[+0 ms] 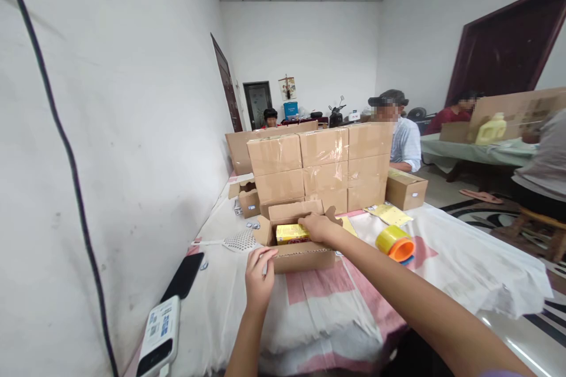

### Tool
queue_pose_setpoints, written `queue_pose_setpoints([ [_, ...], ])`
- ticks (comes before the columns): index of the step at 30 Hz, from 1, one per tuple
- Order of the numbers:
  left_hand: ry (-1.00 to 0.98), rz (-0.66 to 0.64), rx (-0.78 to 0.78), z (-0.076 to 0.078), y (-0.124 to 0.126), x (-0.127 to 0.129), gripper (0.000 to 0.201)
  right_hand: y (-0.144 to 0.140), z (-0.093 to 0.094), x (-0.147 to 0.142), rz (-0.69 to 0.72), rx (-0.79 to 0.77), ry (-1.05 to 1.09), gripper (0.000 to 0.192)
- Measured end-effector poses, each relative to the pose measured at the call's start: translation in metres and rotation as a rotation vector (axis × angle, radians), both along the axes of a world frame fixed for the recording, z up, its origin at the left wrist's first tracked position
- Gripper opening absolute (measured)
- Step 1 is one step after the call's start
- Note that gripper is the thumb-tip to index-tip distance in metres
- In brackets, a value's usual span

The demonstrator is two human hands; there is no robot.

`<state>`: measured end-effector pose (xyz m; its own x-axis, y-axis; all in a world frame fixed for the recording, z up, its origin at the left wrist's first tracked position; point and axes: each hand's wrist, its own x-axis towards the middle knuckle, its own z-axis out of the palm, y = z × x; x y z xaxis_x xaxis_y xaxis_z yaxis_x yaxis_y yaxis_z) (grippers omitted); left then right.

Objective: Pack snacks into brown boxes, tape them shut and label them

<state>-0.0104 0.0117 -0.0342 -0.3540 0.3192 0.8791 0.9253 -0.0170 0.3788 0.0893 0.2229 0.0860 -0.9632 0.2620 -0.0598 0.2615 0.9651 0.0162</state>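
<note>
An open cardboard box [305, 260] sits on the table in front of me with its flaps up. Inside it lies a small yellow box [290, 232] with reddish print on its near side. My right hand [317, 228] reaches into the carton from the right, fingers closed on the yellow box's right end; its fingertips are partly hidden. At the carton's near left corner, my left hand [260, 268] has its fingers bent over the cardboard edge. Just left of the carton lies a white perforated scoop [241, 241].
Stacked, taped cartons [325, 162] form a wall behind the open one. To the right lie a yellow tape roll [395, 243], yellow sheets [389, 214] and a closed carton [405, 188]. Phones [183, 275] lie at left by the wall. A person [400, 129] sits beyond the cartons.
</note>
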Motion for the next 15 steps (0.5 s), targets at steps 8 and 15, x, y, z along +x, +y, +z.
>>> queue_pose_setpoints([
  [8,0.073,-0.028,-0.028,0.002,-0.003,0.007,0.031,-0.007,0.006,0.012,0.034,0.021,0.027,0.042],
  [15,0.101,-0.058,-0.088,0.003,-0.009,0.011,0.034,0.006,-0.001,0.027,0.076,-0.04,0.07,0.046],
])
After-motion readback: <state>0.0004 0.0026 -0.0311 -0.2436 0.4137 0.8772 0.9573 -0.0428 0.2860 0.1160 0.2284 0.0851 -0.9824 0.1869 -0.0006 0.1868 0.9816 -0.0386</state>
